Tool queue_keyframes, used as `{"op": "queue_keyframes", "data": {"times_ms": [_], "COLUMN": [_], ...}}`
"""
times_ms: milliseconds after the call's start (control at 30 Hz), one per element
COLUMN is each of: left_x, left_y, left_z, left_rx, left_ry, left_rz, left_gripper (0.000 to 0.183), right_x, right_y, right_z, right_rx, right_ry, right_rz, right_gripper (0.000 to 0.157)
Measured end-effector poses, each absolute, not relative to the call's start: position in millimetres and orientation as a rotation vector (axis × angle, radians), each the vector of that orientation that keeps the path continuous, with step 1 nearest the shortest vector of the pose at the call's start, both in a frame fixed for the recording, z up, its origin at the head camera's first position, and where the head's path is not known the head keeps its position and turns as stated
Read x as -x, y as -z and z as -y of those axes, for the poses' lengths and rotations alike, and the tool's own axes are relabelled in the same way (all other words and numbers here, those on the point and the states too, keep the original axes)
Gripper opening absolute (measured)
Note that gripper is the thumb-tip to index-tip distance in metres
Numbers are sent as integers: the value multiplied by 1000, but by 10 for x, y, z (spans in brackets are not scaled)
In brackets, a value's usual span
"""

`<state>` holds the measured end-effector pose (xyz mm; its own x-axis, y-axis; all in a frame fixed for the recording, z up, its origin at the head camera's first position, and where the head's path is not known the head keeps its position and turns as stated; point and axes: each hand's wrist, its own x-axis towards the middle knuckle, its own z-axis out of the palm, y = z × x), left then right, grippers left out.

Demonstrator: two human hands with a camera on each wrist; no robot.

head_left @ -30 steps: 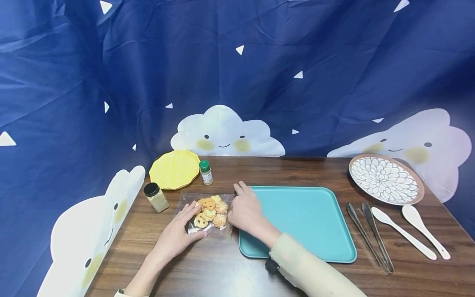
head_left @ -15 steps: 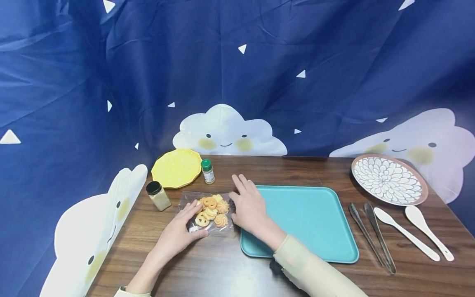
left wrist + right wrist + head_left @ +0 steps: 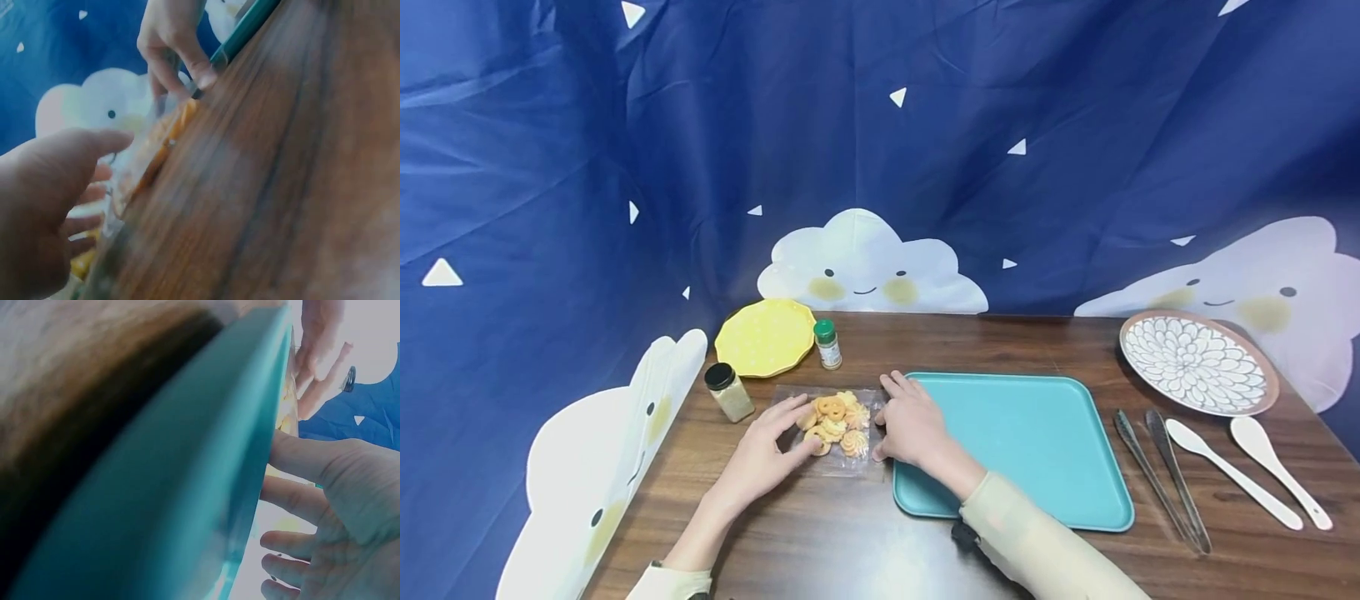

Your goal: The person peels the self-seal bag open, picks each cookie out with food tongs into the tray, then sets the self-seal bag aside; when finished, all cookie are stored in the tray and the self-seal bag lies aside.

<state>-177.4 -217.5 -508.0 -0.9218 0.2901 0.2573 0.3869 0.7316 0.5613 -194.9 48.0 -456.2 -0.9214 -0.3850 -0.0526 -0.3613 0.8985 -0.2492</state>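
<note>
A clear plastic bag (image 3: 842,468) of several cookies (image 3: 835,423), some pretzel-shaped and some swirled, lies flat on the table. My left hand (image 3: 760,454) is at its left side, thumb and fingers spread loosely near the cookies. Opposite, my right hand (image 3: 917,427) reaches over the left rim of a teal tray (image 3: 1015,450), fingertips at the bag's right edge. The left wrist view shows the cookies (image 3: 165,147) low between both hands, with the left hand's thumb straight. In the right wrist view, the right hand (image 3: 356,506) has its fingers apart beside the tray's rim (image 3: 275,381).
Behind the bag are a yellow plate (image 3: 765,337), a green-capped shaker (image 3: 828,346) and a black-lidded jar (image 3: 730,393). Metal tongs (image 3: 1172,479), two white spoons (image 3: 1232,483) (image 3: 1273,467) and a patterned plate (image 3: 1198,362) lie right of the tray. A blue curtain (image 3: 850,125) hangs behind.
The head view has shifted slightly, so everything sits further right. My left hand has eased a little left off the cookies, and my right fingers have spread at the bag's edge.
</note>
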Motion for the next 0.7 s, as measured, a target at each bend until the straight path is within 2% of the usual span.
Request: {"op": "queue_keyframes", "data": {"times_ms": [467, 700], "left_x": [1921, 1945], "left_y": [5177, 5198], "left_z": [2190, 2219], "left_rx": [515, 526], "left_ry": [1084, 1050], "left_rz": [2671, 2712], "left_gripper": [15, 49], "right_x": [1915, 1921], "right_y": [4579, 4593], "right_z": [-484, -476], "right_rx": [511, 525], "right_ry": [439, 433], "right_rz": [-2944, -2957], "right_gripper": [50, 48]}}
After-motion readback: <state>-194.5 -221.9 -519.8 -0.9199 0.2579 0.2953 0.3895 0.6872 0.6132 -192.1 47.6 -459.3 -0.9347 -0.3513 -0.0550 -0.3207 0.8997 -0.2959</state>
